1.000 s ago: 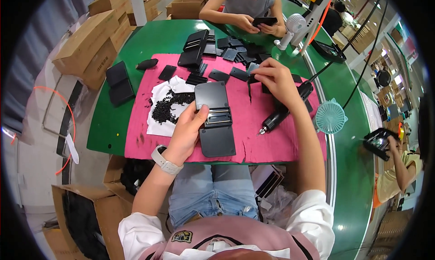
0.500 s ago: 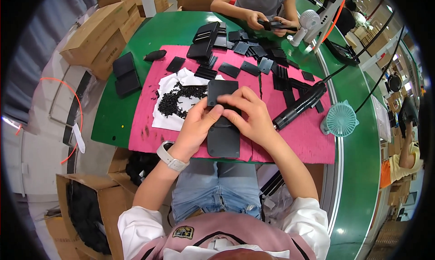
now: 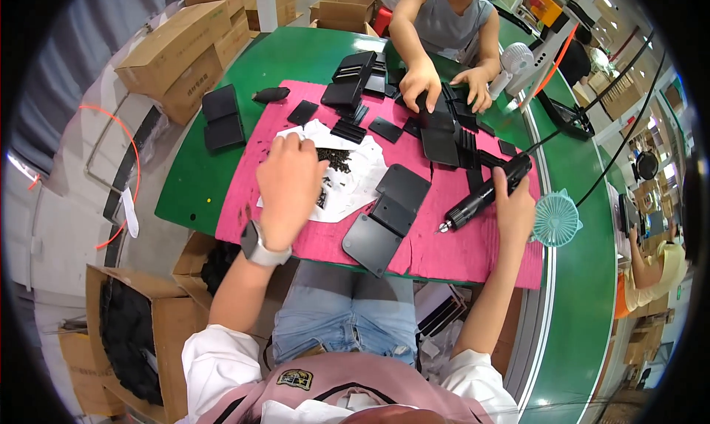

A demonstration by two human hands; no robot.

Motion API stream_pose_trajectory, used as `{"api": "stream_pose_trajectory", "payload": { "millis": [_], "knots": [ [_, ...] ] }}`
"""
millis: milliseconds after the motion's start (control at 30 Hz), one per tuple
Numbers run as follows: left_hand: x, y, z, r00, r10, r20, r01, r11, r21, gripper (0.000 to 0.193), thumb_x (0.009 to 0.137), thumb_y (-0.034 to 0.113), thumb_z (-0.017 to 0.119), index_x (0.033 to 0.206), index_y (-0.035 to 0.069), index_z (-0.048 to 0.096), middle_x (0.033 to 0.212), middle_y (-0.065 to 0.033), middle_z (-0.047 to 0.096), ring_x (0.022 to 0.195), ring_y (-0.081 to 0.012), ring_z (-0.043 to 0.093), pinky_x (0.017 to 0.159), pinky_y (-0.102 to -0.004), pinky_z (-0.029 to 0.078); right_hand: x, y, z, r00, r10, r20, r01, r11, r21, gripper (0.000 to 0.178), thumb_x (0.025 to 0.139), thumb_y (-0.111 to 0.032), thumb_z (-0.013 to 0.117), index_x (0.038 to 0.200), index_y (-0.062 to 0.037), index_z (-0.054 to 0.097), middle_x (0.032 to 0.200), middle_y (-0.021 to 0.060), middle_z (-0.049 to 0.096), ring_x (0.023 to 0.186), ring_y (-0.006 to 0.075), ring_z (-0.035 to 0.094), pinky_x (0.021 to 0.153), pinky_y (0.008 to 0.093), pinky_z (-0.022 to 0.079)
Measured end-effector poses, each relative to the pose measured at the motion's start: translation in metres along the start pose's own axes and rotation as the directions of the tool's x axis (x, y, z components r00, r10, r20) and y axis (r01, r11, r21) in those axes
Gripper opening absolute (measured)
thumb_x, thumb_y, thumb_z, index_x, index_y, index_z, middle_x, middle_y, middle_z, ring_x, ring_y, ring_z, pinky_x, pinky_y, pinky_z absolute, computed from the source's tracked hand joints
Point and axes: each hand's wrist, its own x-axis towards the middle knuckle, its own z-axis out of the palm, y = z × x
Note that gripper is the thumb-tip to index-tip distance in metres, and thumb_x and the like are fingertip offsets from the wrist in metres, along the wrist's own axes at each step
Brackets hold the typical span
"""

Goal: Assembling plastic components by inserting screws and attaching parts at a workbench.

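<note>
My right hand [image 3: 514, 206] grips a black corded electric screwdriver [image 3: 473, 206], its bit pointing left over the pink mat. My left hand [image 3: 288, 187] is over the white cloth [image 3: 359, 191], fingers curled down among small black screws [image 3: 336, 160]. Its fingertips are partly hidden, so I cannot make out what they hold. Between my hands a black two-panel plastic case [image 3: 399, 191] lies tilted on the mat, its lower corner by the table's front edge.
Across the green table [image 3: 185, 180] a co-worker's hands handle another black case [image 3: 441, 139]. Black plates and cases lie along the far side of the pink mat [image 3: 458, 258]. A teal fan [image 3: 556, 218] stands at right, a white fan [image 3: 515, 58] behind. Cardboard boxes [image 3: 177, 47] are at left.
Both hands have let go of the black case, which now lies slanted. My left hand moved to the screws; my right took the screwdriver. The co-worker's hands reached onto the table with a case.
</note>
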Motion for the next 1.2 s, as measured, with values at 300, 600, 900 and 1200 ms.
{"api": "stream_pose_trajectory", "payload": {
  "millis": [300,600,900,1200],
  "knots": [
    [0.003,-0.018,0.018,0.998,0.044,-0.047,-0.053,0.978,-0.203,0.01,0.075,0.007,0.067,0.079,0.003,0.059,0.079,-0.0097,0.055,0.08,-0.0281,0.057,0.065,-0.0385,0.048,0.015,-0.014,-0.001,0.929,0.019,0.368,-0.36,0.267,0.894,0.063,0.082,-0.023,0.066,0.128,0.0115,0.041,0.065,0.004,0.058,0.058,0.0099,0.056,0.053,0.0258,0.046],
    [0.002,-0.02,0.017,0.987,0.048,-0.151,-0.092,0.949,-0.3,0.006,0.078,0.003,0.064,0.082,-0.001,0.062,0.077,-0.0137,0.058,0.073,-0.0324,0.059,0.063,-0.0375,0.046,0.004,-0.068,-0.015,0.995,-0.104,-0.009,0.103,0.991,-0.083,0.073,0.069,-0.052,0.072,0.11,0.0068,0.057,0.07,0.0176,0.065,0.067,0.0373,0.065,0.056,0.0425,0.05],
    [0.001,-0.02,0.018,0.992,0.032,-0.122,-0.066,0.956,-0.285,0.007,0.08,0.007,0.064,0.08,0.001,0.06,0.076,-0.0132,0.061,0.066,-0.0311,0.06,0.056,-0.0379,0.046,0.02,-0.049,0.012,0.949,-0.143,0.281,-0.184,0.47,0.863,0.034,0.068,-0.02,0.069,0.091,0.0014,0.058,0.069,0.0064,0.058,0.053,0.0167,0.057,0.051,0.03,0.047],
    [0.005,-0.017,0.016,0.978,-0.021,-0.21,-0.072,0.902,-0.425,0.006,0.082,0.003,0.063,0.084,-0.001,0.06,0.073,-0.0084,0.063,0.059,-0.0178,0.059,0.053,-0.0287,0.046,-0.009,-0.107,-0.078,0.859,-0.476,0.191,-0.319,-0.204,0.926,0.054,0.075,-0.017,0.055,0.123,0.0051,0.043,0.078,0.0136,0.052,0.061,0.0213,0.054,0.061,0.0336,0.046]
  ]
}}
